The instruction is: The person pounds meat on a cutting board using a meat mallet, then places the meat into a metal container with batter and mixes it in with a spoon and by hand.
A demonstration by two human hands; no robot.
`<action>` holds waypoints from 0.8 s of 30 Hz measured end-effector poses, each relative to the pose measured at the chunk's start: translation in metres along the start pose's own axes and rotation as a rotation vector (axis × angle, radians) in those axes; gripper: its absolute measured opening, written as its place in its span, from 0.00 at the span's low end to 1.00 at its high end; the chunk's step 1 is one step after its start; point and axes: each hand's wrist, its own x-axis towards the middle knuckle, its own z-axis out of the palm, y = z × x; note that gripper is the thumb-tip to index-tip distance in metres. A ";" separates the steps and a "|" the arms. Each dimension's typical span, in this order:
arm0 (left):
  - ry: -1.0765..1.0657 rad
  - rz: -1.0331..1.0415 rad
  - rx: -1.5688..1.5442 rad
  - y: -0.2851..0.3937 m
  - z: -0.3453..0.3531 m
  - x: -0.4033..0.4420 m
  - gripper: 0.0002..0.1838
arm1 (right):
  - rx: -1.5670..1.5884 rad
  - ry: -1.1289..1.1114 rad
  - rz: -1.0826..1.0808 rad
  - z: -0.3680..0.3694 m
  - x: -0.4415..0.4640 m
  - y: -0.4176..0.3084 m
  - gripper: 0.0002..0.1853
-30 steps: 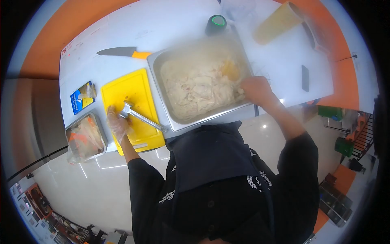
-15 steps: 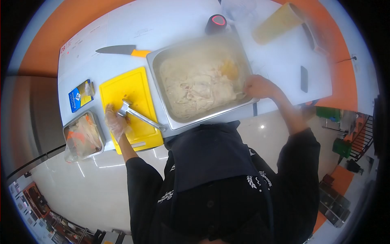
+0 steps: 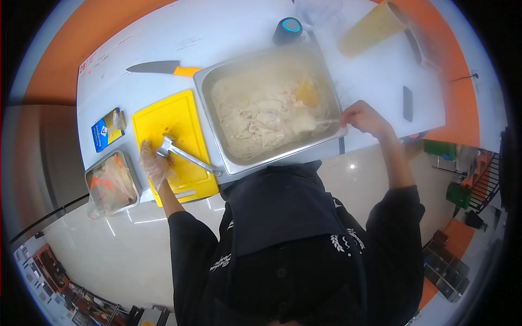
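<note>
My left hand (image 3: 154, 164), in a clear plastic glove, rests at the left edge of the yellow cutting board (image 3: 182, 124) with its fingers apart. Just beside its fingers lies a metal meat mallet (image 3: 187, 155), slanting across the board. My right hand (image 3: 365, 118), bare, is pinched around the thin handle of a pale, spoon-like utensil (image 3: 321, 123) that reaches over the right rim of a steel pan (image 3: 228, 158). Its far end blends into the pan's contents. Inside are pale, batter-coated pieces of meat (image 3: 261, 119) and a yellow-orange patch (image 3: 307, 94).
Behind the board lies a knife (image 3: 157, 67) with an orange handle. At left are a blue-yellow box (image 3: 108, 129) and a small steel tray (image 3: 136, 187) with a plastic bag. A round black device (image 3: 288, 31), a yellowish container (image 3: 375, 30) and a dark phone-like slab (image 3: 407, 104) are farther right.
My right hand has drawn back to the right from the pan's edge, bringing the utensil's handle into view. The device's ring light turned from red to blue. My left hand stayed put.
</note>
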 end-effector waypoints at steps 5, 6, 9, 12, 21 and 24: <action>-0.008 0.034 0.052 -0.005 -0.003 0.003 0.15 | -0.173 0.336 -0.121 0.017 0.010 -0.005 0.13; -0.002 0.046 0.121 -0.004 -0.003 0.002 0.15 | -0.289 0.386 -0.118 0.023 0.014 -0.009 0.14; 0.009 0.039 0.124 -0.005 -0.002 0.002 0.16 | -0.550 0.526 -0.105 0.037 0.025 -0.015 0.14; 0.038 0.150 0.241 -0.015 -0.006 0.005 0.14 | -0.626 0.621 -0.161 0.039 0.033 -0.023 0.13; 0.072 0.192 0.317 -0.005 -0.003 -0.003 0.12 | -0.792 0.610 -0.139 0.032 0.034 -0.021 0.08; 0.017 0.025 -0.013 -0.012 -0.003 0.008 0.14 | -0.862 0.498 -0.196 0.060 0.035 -0.013 0.08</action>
